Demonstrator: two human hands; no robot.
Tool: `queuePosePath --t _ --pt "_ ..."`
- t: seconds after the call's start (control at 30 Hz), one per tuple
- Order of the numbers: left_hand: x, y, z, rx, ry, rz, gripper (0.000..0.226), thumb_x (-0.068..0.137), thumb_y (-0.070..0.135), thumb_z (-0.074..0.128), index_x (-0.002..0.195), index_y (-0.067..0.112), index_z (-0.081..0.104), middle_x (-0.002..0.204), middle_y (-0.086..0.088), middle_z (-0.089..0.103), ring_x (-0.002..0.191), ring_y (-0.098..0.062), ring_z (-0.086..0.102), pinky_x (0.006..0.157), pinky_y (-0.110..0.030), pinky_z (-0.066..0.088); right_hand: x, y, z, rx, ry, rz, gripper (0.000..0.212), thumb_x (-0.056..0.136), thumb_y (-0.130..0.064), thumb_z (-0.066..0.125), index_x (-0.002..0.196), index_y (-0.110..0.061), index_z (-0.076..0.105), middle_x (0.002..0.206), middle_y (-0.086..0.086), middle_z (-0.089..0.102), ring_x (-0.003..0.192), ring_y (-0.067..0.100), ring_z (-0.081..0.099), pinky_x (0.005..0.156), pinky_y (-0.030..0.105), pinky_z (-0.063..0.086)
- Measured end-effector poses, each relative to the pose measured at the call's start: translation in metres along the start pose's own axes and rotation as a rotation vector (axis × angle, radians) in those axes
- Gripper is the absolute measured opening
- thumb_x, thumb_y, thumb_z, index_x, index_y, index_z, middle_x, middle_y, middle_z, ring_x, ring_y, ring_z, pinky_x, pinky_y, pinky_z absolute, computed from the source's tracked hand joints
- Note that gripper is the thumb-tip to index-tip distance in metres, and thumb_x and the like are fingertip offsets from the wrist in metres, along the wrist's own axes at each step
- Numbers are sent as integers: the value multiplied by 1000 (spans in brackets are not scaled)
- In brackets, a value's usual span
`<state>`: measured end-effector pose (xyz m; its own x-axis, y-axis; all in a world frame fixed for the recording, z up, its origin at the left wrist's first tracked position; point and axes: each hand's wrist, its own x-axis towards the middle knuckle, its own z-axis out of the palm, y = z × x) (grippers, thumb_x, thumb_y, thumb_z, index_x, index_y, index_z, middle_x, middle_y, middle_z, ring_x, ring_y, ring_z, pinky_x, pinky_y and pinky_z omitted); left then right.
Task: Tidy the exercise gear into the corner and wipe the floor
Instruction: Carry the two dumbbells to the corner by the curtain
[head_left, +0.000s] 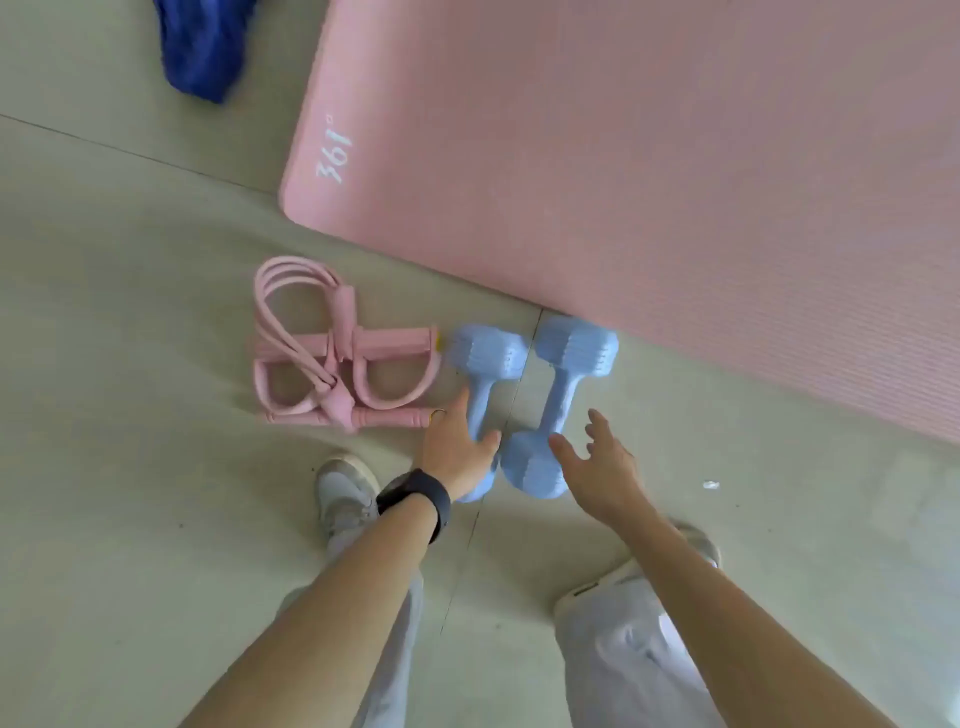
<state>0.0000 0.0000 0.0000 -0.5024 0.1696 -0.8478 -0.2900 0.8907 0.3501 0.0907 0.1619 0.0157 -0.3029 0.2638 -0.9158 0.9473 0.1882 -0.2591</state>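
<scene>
left dumbbell (487, 364) handle lies between thumb and fingers (458, 411) of left hand (453, 453).

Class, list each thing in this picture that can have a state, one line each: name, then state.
Yoga mat: unrolled, flat on the floor.
Pull band: folded together, lying on the floor.
Left dumbbell: lying on its side, not gripped.
Right dumbbell: lying on its side, not gripped.
Blue cloth: crumpled on the floor.
Left hand: open, over the left dumbbell's handle.
Right hand: open, by the right dumbbell.
</scene>
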Motion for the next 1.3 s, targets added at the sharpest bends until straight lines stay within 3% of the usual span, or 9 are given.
queuePosePath --t 0.1,0.23,0.33,0.5,0.6,0.8,0.9,1.13,1.3 --pt "39 -12 17 -86 17 -6 53 93 26 60 142 22 39 119 -3 62 110 -28 58 82 -32 42 47 -2 19 229 11 31 67 95 -46 57 152 -29 27 146 -4 48 127 22 52 104 47 45" --pt "59 -25 22 -225 8 -29 39 97 23 57 134 24 47 114 8 63 101 -18 58 84 -27 40 79 -3 35 347 94 24 28 94 -32 59 118 -25 47 105 1 66 95 26 67 87 47 54" --pt "57 -29 19 -245 23 -26 34 95 24 62 128 21 56 111 8 68 103 -16 62 86 -27 44 75 -2 40 344 153 7 27 92 -30 60 115 -27 45 93 -5 68 86 23 71 82 43 55" --pt "25 -16 0 -241 56 -64 26 88 25 69 114 25 65 88 6 70 84 -21 65 78 -33 52 33 -1 26 290 165 16 24 91 -28 61 113 -23 53 84 -5 70 85 25 70 83 43 54" --pt "-19 -1 -21 -227 60 -78 28 83 29 73 110 30 67 83 2 72 80 -23 67 77 -35 53 -19 -3 10 269 139 -4 14 91 -26 62 103 -21 56 80 -2 72 77 21 71 81 41 55" --pt "-143 54 -75 -235 63 -80 17 80 35 74 81 44 60 85 5 73 84 -22 68 82 -41 55 -165 -21 -37 319 140 -58 23 88 -26 67 109 -29 57 77 -6 72 75 16 70 75 35 52" --pt "-223 100 -112 -218 60 -39 14 81 36 74 91 33 64 83 6 71 85 -22 69 83 -39 55 -252 -37 -75 346 153 -97 27 87 -26 68 112 -31 56 74 -7 72 77 16 70 76 35 52" --pt "-407 208 -174 -309 106 93 28 76 36 76 102 31 67 93 1 74 86 -23 71 87 -48 57 -447 -62 -192 416 208 -261 30 90 -26 67 116 -33 53 81 -8 73 76 19 72 76 39 57" --pt "-513 288 -187 -416 104 233 47 76 33 79 115 32 53 91 -9 73 81 -27 72 79 -48 59 -563 -57 -268 503 347 -348 29 89 -24 68 111 -38 54 78 -8 73 72 19 72 74 41 57"
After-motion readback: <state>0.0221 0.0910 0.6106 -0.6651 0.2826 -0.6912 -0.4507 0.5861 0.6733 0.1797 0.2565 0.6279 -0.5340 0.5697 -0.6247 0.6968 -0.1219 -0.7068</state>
